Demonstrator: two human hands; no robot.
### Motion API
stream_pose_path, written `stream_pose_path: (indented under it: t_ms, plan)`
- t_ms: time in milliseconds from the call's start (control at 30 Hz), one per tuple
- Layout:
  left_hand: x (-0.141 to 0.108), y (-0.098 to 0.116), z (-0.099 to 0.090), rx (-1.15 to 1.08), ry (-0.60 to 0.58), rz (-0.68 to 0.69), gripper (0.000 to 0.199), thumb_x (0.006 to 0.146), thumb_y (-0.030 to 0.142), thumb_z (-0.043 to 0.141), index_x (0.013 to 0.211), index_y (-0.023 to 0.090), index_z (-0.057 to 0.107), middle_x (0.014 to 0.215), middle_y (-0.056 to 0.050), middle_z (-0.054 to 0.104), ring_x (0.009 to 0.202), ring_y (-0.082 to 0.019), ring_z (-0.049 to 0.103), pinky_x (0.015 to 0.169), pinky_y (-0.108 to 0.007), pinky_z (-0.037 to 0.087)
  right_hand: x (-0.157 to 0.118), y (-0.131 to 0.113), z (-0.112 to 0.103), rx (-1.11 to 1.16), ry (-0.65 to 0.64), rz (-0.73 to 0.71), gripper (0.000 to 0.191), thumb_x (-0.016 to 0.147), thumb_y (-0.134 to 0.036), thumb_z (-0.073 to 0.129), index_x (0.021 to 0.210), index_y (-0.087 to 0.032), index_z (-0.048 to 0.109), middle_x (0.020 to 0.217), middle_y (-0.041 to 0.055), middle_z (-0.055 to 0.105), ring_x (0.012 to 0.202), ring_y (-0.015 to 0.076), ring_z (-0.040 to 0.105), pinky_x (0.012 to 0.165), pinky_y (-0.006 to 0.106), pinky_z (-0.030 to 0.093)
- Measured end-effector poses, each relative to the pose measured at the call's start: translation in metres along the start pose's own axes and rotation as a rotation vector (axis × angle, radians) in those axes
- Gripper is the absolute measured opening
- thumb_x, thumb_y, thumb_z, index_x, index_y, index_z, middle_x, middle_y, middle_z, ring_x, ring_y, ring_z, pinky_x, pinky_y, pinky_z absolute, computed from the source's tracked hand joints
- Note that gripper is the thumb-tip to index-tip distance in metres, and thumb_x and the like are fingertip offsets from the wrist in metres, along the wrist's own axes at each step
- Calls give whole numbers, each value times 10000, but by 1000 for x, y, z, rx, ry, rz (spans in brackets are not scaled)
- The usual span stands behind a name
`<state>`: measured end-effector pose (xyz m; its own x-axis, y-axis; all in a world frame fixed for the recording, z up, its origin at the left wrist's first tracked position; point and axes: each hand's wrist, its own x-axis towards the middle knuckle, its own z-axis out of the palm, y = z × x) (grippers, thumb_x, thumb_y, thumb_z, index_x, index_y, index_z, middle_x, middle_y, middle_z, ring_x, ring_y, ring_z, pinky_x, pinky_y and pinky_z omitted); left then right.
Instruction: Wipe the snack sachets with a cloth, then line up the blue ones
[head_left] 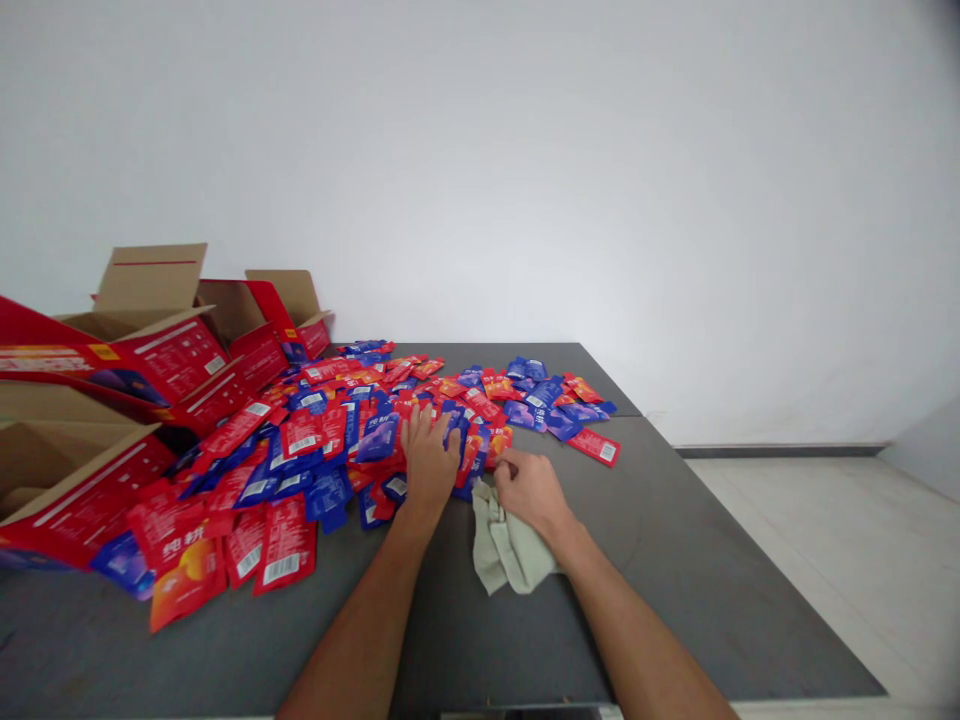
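A heap of red and blue foil sachets [300,437] spreads over the dark grey table. My left hand [429,455] lies on the heap's near right part, fingers spread over blue and red sachets and not closed round any. Just to its right, my right hand [529,487] is closed, with a pale green cloth [510,555] bunched under its fingers and palm. The cloth's loose folds rest on the table toward me. My right fingertips are beside a red sachet [499,440]; I cannot tell whether they touch it.
Open red cardboard boxes [172,360] stand along the left side, one nearer box [82,490] beside the heap. More blue sachets [536,408] and a lone red sachet [596,446] lie at the back right. The table [720,600] has its right edge above a pale floor; a white wall rises behind.
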<state>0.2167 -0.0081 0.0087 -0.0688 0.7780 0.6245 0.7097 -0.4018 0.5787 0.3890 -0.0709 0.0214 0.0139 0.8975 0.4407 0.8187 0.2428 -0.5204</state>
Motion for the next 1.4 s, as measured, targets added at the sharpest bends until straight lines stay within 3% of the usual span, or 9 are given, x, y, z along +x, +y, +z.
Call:
stream_pose_path:
  t_ms: [133,300,467,600,733,900,1000,1167,1400]
  plan:
    - [-8,21,15,-128,-97,59,350,860,219,516,1168,227,680,1407,-102,546,1398,-324,361,1185,-532,190,6,16,-1,-22,66,12,252,841,-149,495,743,-237,710,703,23,722,651,166,647,615,236,413]
    - [1,55,47,-231,-337,200,443,839,155,500,1260,212,626,1380,-125,559,1332,-302,440,1159,-497,254,27,44,-2,-101,118,82,235,827,-136,504,839,-198,730,779,72,737,718,188,672,676,249,456]
    - [26,67,96,-171,-451,177,509,829,144,503,1333,173,572,1450,-189,478,1377,-346,379,1152,-535,220,60,95,-5,-195,213,24,238,793,-106,519,912,-142,722,957,133,719,954,229,650,907,330,465]
    - [45,70,142,-120,-534,122,565,824,203,548,1387,163,523,1501,-206,411,1425,-392,289,1157,-576,153,86,148,-11,-223,232,29,286,824,-131,508,1024,-138,712,1155,148,664,1111,231,594,1002,359,437]
    - [65,73,182,-31,-629,76,693,798,391,618,1452,234,448,1590,-162,273,1473,-448,102,1148,-640,35,114,194,-12,-273,142,108,395,884,-236,506,1250,-163,639,1374,153,540,1266,258,501,1064,411,396]
    - [85,68,217,151,-836,67,1024,642,703,647,1527,368,255,1652,-88,3,1463,-478,-94,1119,-684,-44,149,229,-9,-382,-126,367,544,951,-523,390,1466,-350,423,1594,56,271,1437,359,265,1135,588,220]
    - [91,60,232,207,-938,70,1111,582,754,651,1533,403,198,1648,-72,-52,1452,-483,-129,1101,-700,-78,165,243,-5,-392,-230,410,587,950,-624,292,1496,-414,333,1626,19,180,1469,392,156,1128,653,131]
    - [92,51,246,214,-969,105,1112,562,758,656,1526,409,225,1647,-81,62,1453,-501,-85,1081,-713,-114,177,255,3,-410,-362,389,610,937,-671,251,1500,-442,301,1614,10,217,1480,391,91,1109,693,71]
    - [85,52,236,170,-992,143,1091,552,754,670,1510,406,281,1641,-90,125,1471,-477,-2,1120,-678,-71,155,250,2,-416,-333,316,602,964,-618,227,1515,-384,297,1592,11,284,1467,320,169,1137,617,121]
